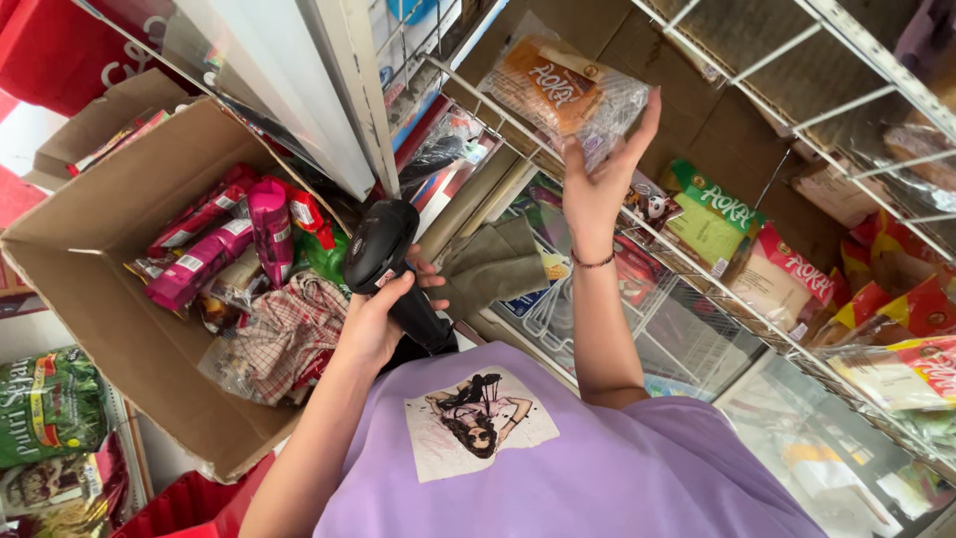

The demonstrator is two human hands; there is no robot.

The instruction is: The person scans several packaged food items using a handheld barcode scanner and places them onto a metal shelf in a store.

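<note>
My left hand (pixel 373 329) grips a black handheld scanner (pixel 378 244) by its handle, with the head pointing up and left beside an open cardboard box (pixel 100 299). My right hand (pixel 597 189), a thin bracelet on its wrist, is raised and holds a clear snack packet with an orange label (pixel 563 90) in front of a white wire shelf (pixel 717 289). My purple shirt fills the bottom of the view.
The box holds pink wrapped packets (pixel 199 264) and a checked packet (pixel 289 334). Green (pixel 712 219) and red-and-white snack bags (pixel 782 279) stand on the wire shelf. A green bag (pixel 45 403) lies lower left. An olive cloth (pixel 493 264) hangs between my hands.
</note>
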